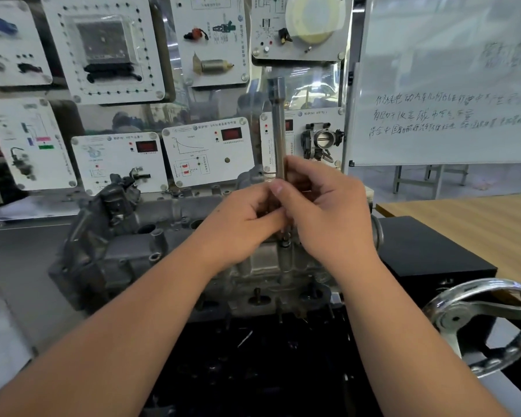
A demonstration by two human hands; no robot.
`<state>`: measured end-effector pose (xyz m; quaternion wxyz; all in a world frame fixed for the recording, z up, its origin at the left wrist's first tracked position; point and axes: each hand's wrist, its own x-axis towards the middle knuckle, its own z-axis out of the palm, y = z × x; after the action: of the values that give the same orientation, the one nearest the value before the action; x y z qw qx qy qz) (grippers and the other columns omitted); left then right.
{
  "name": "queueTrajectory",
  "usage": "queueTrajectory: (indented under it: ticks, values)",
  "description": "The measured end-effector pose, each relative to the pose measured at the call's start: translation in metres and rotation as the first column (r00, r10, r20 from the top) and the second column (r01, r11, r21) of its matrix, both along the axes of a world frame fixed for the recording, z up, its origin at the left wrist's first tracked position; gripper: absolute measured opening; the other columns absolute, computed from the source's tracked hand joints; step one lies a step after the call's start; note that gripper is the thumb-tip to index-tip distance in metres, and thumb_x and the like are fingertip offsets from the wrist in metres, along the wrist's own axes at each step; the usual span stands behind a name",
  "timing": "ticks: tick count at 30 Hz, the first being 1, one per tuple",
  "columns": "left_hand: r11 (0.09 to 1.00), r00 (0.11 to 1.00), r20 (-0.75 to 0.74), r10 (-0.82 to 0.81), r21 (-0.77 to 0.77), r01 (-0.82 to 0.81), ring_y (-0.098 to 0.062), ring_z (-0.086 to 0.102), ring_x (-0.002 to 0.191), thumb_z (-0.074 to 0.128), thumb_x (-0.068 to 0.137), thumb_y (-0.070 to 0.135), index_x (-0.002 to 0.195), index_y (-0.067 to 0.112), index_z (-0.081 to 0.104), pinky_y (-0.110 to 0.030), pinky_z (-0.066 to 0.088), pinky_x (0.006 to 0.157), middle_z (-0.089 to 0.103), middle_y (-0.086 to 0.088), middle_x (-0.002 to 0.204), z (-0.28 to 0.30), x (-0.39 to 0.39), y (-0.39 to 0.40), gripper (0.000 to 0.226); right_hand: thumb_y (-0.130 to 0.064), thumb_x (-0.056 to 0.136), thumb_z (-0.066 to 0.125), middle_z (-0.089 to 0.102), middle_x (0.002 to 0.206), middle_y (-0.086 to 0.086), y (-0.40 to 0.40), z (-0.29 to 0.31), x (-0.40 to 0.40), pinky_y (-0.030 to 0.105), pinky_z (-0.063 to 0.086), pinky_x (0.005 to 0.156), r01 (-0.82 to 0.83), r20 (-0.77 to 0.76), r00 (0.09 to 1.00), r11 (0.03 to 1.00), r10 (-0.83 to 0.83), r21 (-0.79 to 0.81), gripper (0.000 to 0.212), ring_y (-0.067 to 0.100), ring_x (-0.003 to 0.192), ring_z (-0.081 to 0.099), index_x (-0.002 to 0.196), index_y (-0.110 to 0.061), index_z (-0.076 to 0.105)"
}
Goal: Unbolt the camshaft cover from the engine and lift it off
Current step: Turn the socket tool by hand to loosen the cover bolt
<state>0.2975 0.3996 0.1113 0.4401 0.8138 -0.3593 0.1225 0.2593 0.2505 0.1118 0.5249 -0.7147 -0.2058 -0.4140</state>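
Engine [163, 254] sits at centre, grey and worn. Long socket extension bar [278, 130] stands upright above engine, lower end at bolt [284, 243] on engine top. Left hand [241, 218] and right hand [325, 212] both grip bar low, fingers curled round it, just above engine. Chrome handwheel [487, 323] right of engine. Whiteboard [445, 85] behind engine, right. Display panels [118, 158] behind engine.

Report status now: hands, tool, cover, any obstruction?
Left hand and right hand both grip upright extension bar. Its tip on a bolt, camshaft cover still on engine. No obstruction seen.
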Motion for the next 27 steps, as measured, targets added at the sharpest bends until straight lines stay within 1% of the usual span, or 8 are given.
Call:
queueTrajectory:
  ticks: [4,8,12,15,18,20,25,27]
  values:
    - [1.0,0.998,-0.053,0.017,0.022,-0.016,-0.018,0.072,0.107,0.059,0.091,0.052,0.114,0.033,0.072,-0.051,0.053,0.102,0.077,0.002,0.108,0.0005,0.0012,0.0037,0.032,-0.013,0.094,0.068,0.074,0.094,-0.012,-0.006,-0.0006,0.0016,0.016,0.053,0.078,-0.043,-0.028,0.999,0.999,0.043,0.003,0.031,0.003,0.089,0.068,0.125,-0.018,0.07]
    - [0.998,1.0,-0.006,0.021,0.051,-0.021,-0.011,0.073,0.103,0.063,0.1,0.035,0.116,0.034,0.071,-0.045,0.056,0.097,0.077,0.009,0.106,0.0013,0.0013,0.0016,0.018,-0.019,0.094,0.068,0.074,0.094,-0.012,-0.0071,0.0017,0.0003,0.022,0.057,0.079,-0.063,-0.05,0.997,0.997,0.061,-0.034,0.041,0.004,0.087,0.069,0.135,-0.022,0.064]
    - [0.999,0.999,0.037,0.028,0.044,-0.029,-0.006,0.073,0.089,0.066,0.098,0.028,0.101,0.04,0.068,-0.032,0.055,0.084,0.076,0.014,0.094,0.0005,0.0017,-0.0015,0.013,-0.023,0.093,0.07,0.071,0.091,-0.005,-0.0041,0.0004,0.0013,0.036,0.056,0.081,0.038,-0.049,0.998,0.999,-0.039,-0.037,0.025,0.012,0.089,0.067,0.117,-0.017,0.072]
    - [1.0,1.0,-0.024,0.008,0.012,-0.007,-0.005,0.072,0.096,0.061,0.101,0.038,0.103,0.036,0.071,-0.03,0.053,0.088,0.077,0.013,0.099,0.0014,0.001,0.002,0.011,-0.02,0.096,0.065,0.061,0.074,-0.009,-0.0075,-0.0002,0.0023,0.023,0.044,0.065,0.05,-0.018,0.998,0.993,-0.052,-0.106,0.008,0.007,0.072,0.056,0.095,-0.015,0.071]
    - [1.0,1.0,-0.028,0.002,0.026,-0.001,-0.013,0.073,0.095,0.059,0.091,0.057,0.099,0.036,0.073,-0.038,0.055,0.089,0.077,0.005,0.096,0.0013,0.003,0.0036,0.027,-0.02,0.099,0.061,0.067,0.078,-0.014,-0.0092,0.0002,0.0027,0.017,0.046,0.067,-0.011,-0.05,0.999,0.995,0.006,-0.095,0.023,0.003,0.074,0.061,0.12,-0.024,0.069]
    - [0.998,1.0,-0.007,0.013,0.054,-0.013,-0.023,0.073,0.095,0.063,0.09,0.064,0.1,0.037,0.073,-0.05,0.056,0.091,0.077,-0.001,0.096,0.0011,0.0043,0.0022,0.031,-0.023,0.1,0.061,0.072,0.09,-0.017,-0.0096,-0.0001,0.0036,0.014,0.05,0.073,-0.021,-0.052,0.999,0.996,0.016,-0.088,0.047,0.0,0.083,0.065,0.145,-0.027,0.052]
    - [0.999,0.998,0.06,-0.011,0.042,0.008,-0.002,0.072,0.095,0.064,0.092,0.038,0.105,0.053,0.068,-0.028,0.054,0.085,0.077,0.018,0.101,0.0007,0.0037,-0.0014,0.02,-0.026,0.091,0.072,0.07,0.089,-0.02,-0.0023,-0.002,0.0034,0.028,0.058,0.08,0.029,0.004,1.0,0.997,-0.029,-0.068,0.042,0.003,0.088,0.067,0.132,-0.026,0.064]
    - [1.0,0.999,0.054,-0.006,0.025,0.005,-0.005,0.073,0.091,0.062,0.087,0.048,0.098,0.057,0.067,-0.024,0.055,0.082,0.077,0.016,0.096,0.001,0.0026,-0.0016,0.016,-0.022,0.09,0.071,0.069,0.085,-0.014,-0.0005,-0.0027,0.0032,0.038,0.057,0.079,0.087,0.045,0.995,0.994,-0.084,-0.062,0.028,0.011,0.086,0.065,0.118,-0.021,0.072]
